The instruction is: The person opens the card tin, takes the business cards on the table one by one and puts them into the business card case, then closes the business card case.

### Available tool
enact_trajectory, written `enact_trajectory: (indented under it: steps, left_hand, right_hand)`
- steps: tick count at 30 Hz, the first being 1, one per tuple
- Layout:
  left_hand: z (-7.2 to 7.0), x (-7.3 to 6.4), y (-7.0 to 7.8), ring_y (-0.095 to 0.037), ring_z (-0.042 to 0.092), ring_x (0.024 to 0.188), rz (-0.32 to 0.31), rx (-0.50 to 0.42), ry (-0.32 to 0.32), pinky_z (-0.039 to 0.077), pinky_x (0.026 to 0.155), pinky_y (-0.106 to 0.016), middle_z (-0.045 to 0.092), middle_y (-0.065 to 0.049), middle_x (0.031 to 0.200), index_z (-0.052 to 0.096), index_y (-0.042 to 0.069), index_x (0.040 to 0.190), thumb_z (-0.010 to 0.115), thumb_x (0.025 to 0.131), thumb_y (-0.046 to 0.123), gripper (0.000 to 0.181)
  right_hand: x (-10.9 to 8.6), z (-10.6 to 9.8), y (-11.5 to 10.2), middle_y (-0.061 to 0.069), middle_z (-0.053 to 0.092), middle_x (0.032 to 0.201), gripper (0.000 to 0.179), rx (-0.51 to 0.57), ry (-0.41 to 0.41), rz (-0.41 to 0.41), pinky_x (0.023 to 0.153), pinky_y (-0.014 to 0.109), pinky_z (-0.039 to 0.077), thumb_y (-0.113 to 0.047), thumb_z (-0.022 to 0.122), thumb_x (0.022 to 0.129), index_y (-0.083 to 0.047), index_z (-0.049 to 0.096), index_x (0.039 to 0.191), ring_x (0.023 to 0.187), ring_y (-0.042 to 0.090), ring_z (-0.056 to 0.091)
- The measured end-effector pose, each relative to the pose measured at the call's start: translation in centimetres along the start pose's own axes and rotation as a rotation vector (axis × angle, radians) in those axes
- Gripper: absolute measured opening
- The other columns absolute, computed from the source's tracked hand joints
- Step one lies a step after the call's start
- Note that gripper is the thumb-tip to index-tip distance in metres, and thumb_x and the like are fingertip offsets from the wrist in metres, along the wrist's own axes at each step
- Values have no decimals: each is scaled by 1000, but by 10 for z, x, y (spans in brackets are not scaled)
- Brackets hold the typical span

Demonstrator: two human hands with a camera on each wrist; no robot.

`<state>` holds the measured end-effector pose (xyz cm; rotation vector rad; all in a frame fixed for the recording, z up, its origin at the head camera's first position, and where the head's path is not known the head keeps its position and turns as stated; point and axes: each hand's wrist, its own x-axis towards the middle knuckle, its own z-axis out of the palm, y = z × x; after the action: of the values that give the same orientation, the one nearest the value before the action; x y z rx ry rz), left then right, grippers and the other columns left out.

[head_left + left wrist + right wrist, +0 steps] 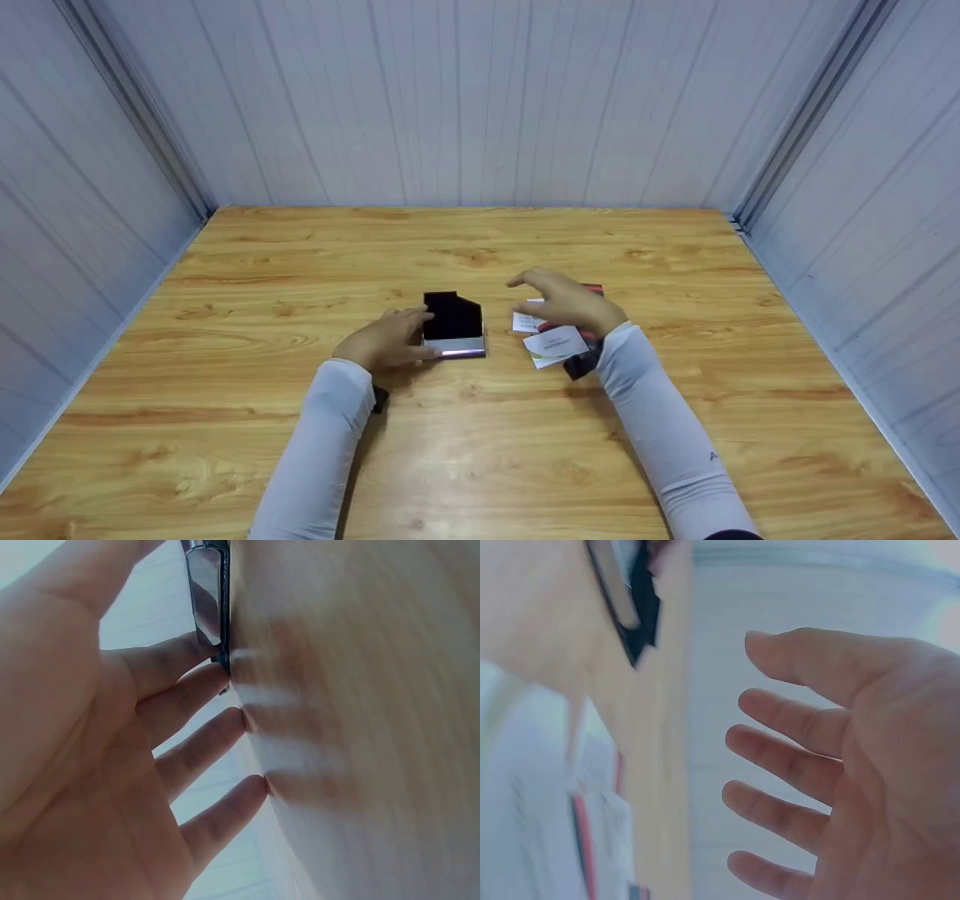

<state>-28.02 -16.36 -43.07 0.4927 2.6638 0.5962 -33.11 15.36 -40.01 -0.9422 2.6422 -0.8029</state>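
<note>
A business card case (453,322) with a black inner panel and a silver front strip lies on the table. My left hand (386,339) is at its left side, thumb on the end of the silver strip and index fingertip at the black panel's edge. In the left wrist view the fingers (202,754) are spread and fairly straight, the lower fingertips down at the tabletop. My right hand (562,300) hovers over the cards, holding nothing, with its fingers (780,757) apart. Below it lies a white business card (555,345), partly over other white cards (525,322).
Red and black cards (594,289) show partly behind the right hand. A black object (581,365) is at the right wrist and another (380,399) at the left wrist. The wooden table (465,450) meets white panel walls (480,105) at the back and sides.
</note>
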Motion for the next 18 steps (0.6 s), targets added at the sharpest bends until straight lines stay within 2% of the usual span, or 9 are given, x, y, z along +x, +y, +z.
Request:
enact_trajectory:
  steps: [5,7,12,18]
  left_hand:
    - [0,0,2,-41,10,150,4,-3,-3,14,120,-54,19,-12,165,28,11,160,63,96,51,83]
    - [0,-1,2,-42,10,150,1,-4,-3,14,119,-55,19,-12,165,28,11,160,63,96,51,83]
    - [-1,-1,2,-41,10,150,-6,-5,0,16,119,-56,20,-11,165,29,12,159,64,96,52,83]
    - [0,-1,0,-42,10,150,-7,1,0,15,119,-57,19,-11,165,29,13,159,64,96,51,81]
  right_hand:
    - [-12,-19,12,16,55,140,46,10,33,39,107,49,40,-22,66,99,0,57,138,127,36,50]
    - [-17,-23,16,19,58,136,44,31,7,65,104,51,42,-18,69,96,4,58,134,123,39,53]
    - [-26,-28,22,20,60,133,44,62,-69,186,106,51,41,-15,71,92,5,60,130,127,37,52]
    - [-31,-30,26,17,60,133,44,-21,-154,266,101,51,45,-19,77,88,-1,64,125,122,35,54]
